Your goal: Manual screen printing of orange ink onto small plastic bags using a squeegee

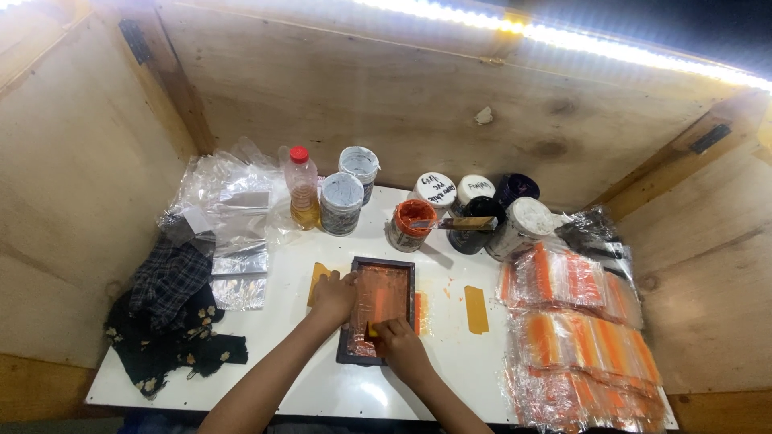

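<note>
A small dark-framed printing screen (400, 265) lies on the white table (322, 386), its mesh smeared with orange ink. My left hand (333, 294) presses flat on the frame's left edge. My right hand (400, 344) grips a small yellow squeegee (372, 329) on the mesh near the frame's lower end. A yellow strip (318, 277) pokes out from under the frame on the left, and an orange-printed piece (419, 313) shows at its right edge.
An open orange ink tub (411, 224), several lidded paint tubs (342, 203), an oil bottle (302, 188) and a stick (465, 224) stand behind. Clear bags (227, 210) and dark cloths (165, 313) lie left. Printed orange packets (583, 337) pile right. A loose yellow strip (476, 309) lies nearby. Plywood walls enclose the table.
</note>
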